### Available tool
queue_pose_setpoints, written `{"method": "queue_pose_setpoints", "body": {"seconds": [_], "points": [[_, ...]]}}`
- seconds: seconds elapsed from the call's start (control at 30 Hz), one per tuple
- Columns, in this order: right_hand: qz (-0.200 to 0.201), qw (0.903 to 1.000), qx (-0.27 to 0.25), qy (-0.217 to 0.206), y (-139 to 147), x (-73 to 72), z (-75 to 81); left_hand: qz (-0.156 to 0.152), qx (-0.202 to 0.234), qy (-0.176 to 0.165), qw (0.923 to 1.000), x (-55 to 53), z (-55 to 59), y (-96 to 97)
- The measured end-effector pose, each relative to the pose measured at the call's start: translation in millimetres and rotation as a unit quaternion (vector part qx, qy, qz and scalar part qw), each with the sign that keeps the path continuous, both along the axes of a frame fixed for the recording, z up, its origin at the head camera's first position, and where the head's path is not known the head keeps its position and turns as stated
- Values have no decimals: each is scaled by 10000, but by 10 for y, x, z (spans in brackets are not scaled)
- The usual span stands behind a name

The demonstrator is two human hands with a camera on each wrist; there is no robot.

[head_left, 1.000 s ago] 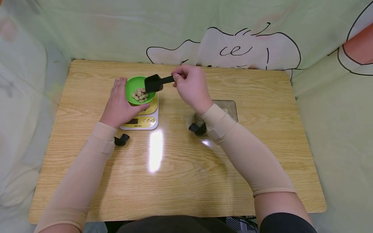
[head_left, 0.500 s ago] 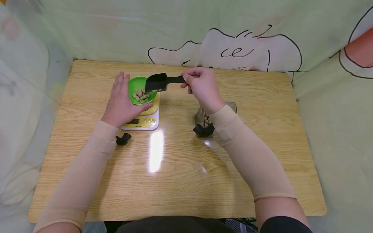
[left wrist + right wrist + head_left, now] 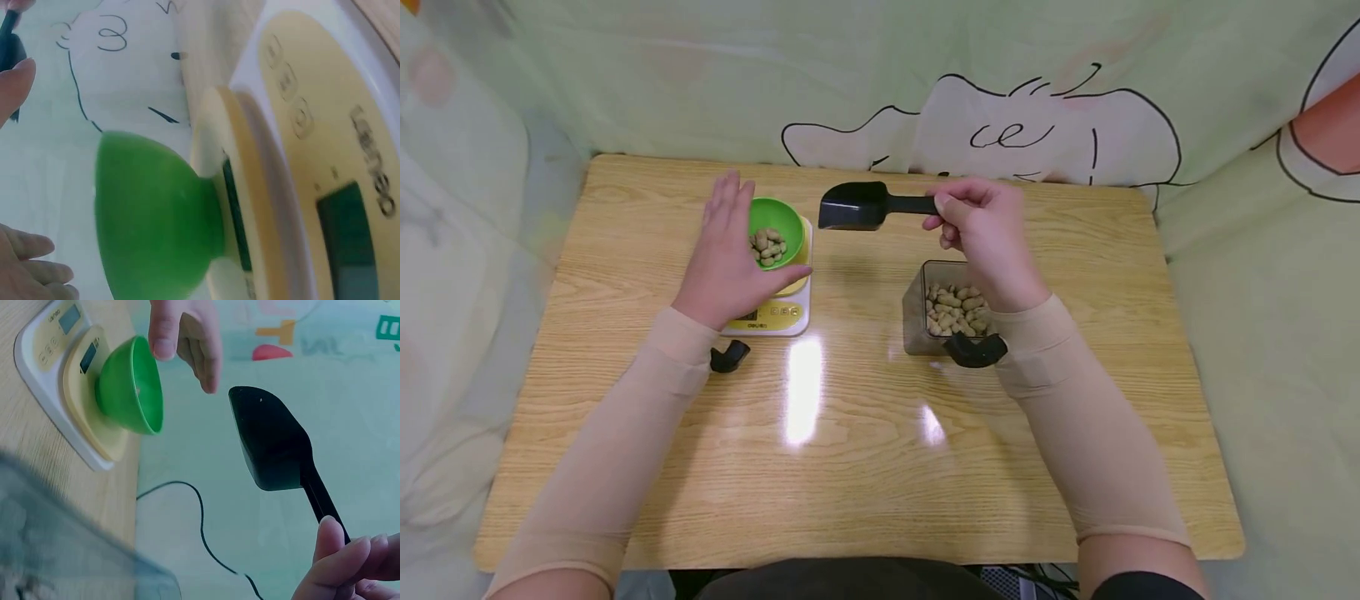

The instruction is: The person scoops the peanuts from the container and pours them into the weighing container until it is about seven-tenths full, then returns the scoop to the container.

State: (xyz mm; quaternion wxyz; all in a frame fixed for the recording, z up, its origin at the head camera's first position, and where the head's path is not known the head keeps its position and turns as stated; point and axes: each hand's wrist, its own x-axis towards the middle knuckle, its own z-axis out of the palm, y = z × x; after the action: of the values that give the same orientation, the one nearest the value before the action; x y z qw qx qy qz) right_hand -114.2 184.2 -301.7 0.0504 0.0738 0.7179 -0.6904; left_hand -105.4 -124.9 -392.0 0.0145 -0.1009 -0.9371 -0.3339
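Observation:
In the head view, a green bowl (image 3: 787, 218) with several peanuts (image 3: 769, 247) in it stands on a yellow and white kitchen scale (image 3: 784, 319). My left hand (image 3: 727, 262) is held at the bowl's left side, thumb spread and fingers straight. A gap shows between that hand and the bowl (image 3: 150, 212) in the left wrist view. My right hand (image 3: 992, 237) pinches the handle of a black scoop (image 3: 853, 207), held level in the air right of the bowl. No peanuts show in the scoop (image 3: 269, 437) in the right wrist view.
Below my right hand stands a clear, greyish container (image 3: 916, 321) holding many peanuts (image 3: 953, 315), partly hidden by the wrist and its black camera mount (image 3: 976, 350). A wooden table (image 3: 850, 475) carries everything. A pale curtain (image 3: 700, 83) hangs along its back edge.
My right hand has drawn the scoop rightward from over the bowl, uncovering more of the peanut container. My left hand has shifted slightly right, and its fingers have straightened off the bowl.

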Motion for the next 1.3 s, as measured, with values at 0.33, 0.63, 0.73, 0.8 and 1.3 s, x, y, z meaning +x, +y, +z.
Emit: {"method": "queue_pose_setpoints", "body": {"seconds": [0.33, 0.63, 0.73, 0.8, 1.3], "points": [[-365, 9971, -602, 300, 426, 308, -8, -460, -7, 210, 9987, 45, 27, 315], [-727, 9937, -762, 392, 754, 553, -43, -897, -151, 310, 9954, 131, 18, 693], [-846, 9922, -833, 385, 830, 614, -63, -1041, -138, 340, 9939, 148, 19, 789], [-887, 9912, -904, 395, 874, 655, -75, -1129, -119, 336, 9930, 160, 22, 842], [-1259, 9880, -824, 337, 1131, 888, -166, -1638, -317, 101, 9859, 280, -84, 1107]]}}
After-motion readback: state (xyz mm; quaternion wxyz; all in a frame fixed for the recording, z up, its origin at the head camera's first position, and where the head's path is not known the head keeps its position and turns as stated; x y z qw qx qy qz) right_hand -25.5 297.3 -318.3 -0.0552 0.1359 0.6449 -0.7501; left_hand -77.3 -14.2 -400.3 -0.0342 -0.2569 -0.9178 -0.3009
